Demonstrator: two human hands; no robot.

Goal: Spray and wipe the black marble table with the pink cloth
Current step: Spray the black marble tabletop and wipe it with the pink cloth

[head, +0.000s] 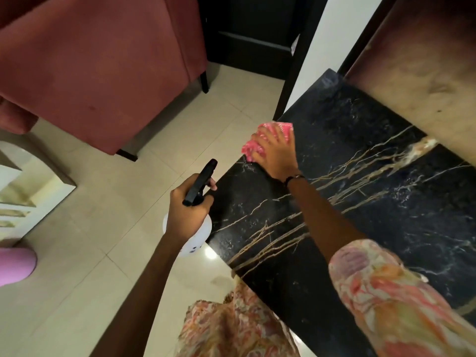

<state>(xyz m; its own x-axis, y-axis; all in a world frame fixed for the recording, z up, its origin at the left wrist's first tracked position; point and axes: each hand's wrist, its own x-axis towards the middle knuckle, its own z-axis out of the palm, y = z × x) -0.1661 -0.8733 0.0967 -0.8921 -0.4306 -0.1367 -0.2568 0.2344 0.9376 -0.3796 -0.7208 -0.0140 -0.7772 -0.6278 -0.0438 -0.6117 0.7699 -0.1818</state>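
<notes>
Two hands at the black marble table [360, 202]: right hand [274, 153] spread flat, pressing the pink cloth [251, 146] onto the top near its far left edge. Left hand [189, 210] wrapped around the spray bottle [198, 235], held off the table's left edge over the tiled floor [90, 240].

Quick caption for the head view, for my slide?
Right hand presses pink cloth on black marble table; left hand holds spray bottle beside its edge.
</notes>
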